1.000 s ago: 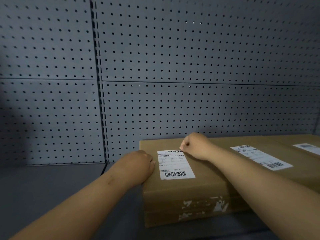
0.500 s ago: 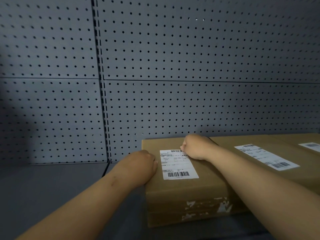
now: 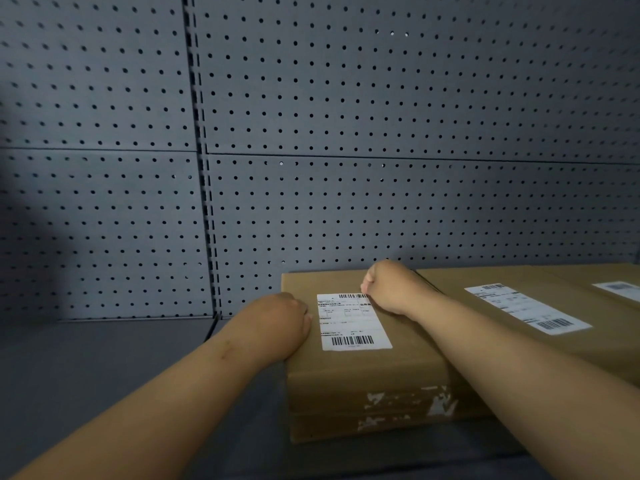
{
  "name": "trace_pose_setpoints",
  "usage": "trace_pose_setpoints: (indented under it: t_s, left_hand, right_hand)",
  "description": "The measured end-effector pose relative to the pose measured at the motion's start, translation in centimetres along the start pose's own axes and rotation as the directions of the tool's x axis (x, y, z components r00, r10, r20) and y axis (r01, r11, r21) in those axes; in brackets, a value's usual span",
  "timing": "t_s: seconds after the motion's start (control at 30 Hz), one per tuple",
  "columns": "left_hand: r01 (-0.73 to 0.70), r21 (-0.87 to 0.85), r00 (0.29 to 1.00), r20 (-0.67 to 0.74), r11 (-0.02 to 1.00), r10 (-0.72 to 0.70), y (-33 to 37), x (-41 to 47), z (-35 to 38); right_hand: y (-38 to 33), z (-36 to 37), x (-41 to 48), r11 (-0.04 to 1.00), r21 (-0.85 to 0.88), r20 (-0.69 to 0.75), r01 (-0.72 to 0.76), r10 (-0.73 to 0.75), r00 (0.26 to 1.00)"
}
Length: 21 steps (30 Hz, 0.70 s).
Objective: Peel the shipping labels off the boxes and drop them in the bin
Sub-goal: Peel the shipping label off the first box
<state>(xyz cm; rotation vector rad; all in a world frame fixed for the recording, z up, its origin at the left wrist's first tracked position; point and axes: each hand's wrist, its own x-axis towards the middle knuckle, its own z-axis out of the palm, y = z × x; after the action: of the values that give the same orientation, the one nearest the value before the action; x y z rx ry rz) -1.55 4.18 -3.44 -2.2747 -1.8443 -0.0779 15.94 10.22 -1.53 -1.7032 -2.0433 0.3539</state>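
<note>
A brown cardboard box (image 3: 363, 379) lies on a grey shelf, with a white shipping label (image 3: 349, 323) flat on its top. My left hand (image 3: 277, 318) is curled into a fist and presses on the box's left top edge, just left of the label. My right hand (image 3: 391, 287) is curled at the label's top right corner, its fingertips pinched on that corner. The fingertips themselves are hidden by the knuckles. Torn white paper remnants (image 3: 440, 403) mark the box's front face. No bin is in view.
A second box (image 3: 485, 344) lies to the right under my right forearm, with its own label (image 3: 526, 308). A third label (image 3: 620, 289) shows at the far right. A grey pegboard wall (image 3: 381, 168) stands behind. Bare grey shelf (image 3: 86, 358) extends left.
Both hands hold almost the same places on the box and label. The label still lies flat. Only the view has shifted slightly.
</note>
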Motion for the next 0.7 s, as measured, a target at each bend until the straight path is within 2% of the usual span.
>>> trace_pose_setpoints:
  t_s: [0.13,0.2,0.27,0.3,0.37,0.47,0.63,0.7]
  left_hand:
    - [0.002,0.008,1.0,0.006,1.0,-0.002,0.0,0.0,0.0]
    - [0.007,0.002,1.0,0.008,1.0,-0.007,0.0,0.1,0.0]
    - [0.009,0.002,1.0,0.008,1.0,-0.009,0.0,0.0,0.0]
    - [0.007,0.006,1.0,0.006,1.0,-0.007,0.0,0.0,0.0]
    - [0.004,0.013,1.0,0.001,1.0,-0.004,0.0,0.1,0.0]
    - [0.0,0.014,1.0,-0.001,1.0,0.0,0.0,0.0,0.0]
    - [-0.003,0.004,1.0,-0.015,1.0,0.003,0.0,-0.1,0.1]
    - [-0.003,0.007,1.0,-0.012,1.0,0.003,0.0,-0.1,0.0]
  right_hand:
    - [0.5,0.0,0.6,0.994,0.098,0.038,-0.052,0.049,0.998]
    - [0.9,-0.2,1.0,0.972,0.214,0.064,-0.094,0.083,0.995]
    - [1.3,-0.4,1.1,0.941,0.32,0.048,-0.113,0.103,0.994]
    - [1.4,-0.5,0.9,0.945,0.314,0.019,-0.091,0.089,0.996]
    - [1.3,-0.3,0.5,0.986,0.167,-0.029,-0.007,0.012,1.0]
    - [0.5,0.0,-0.1,0.995,-0.055,-0.023,0.083,-0.084,0.996]
    - [-0.2,0.6,0.7,0.956,-0.28,-0.04,0.085,-0.1,0.994]
    - [-0.2,1.2,0.9,0.943,-0.315,-0.022,0.104,-0.117,0.993]
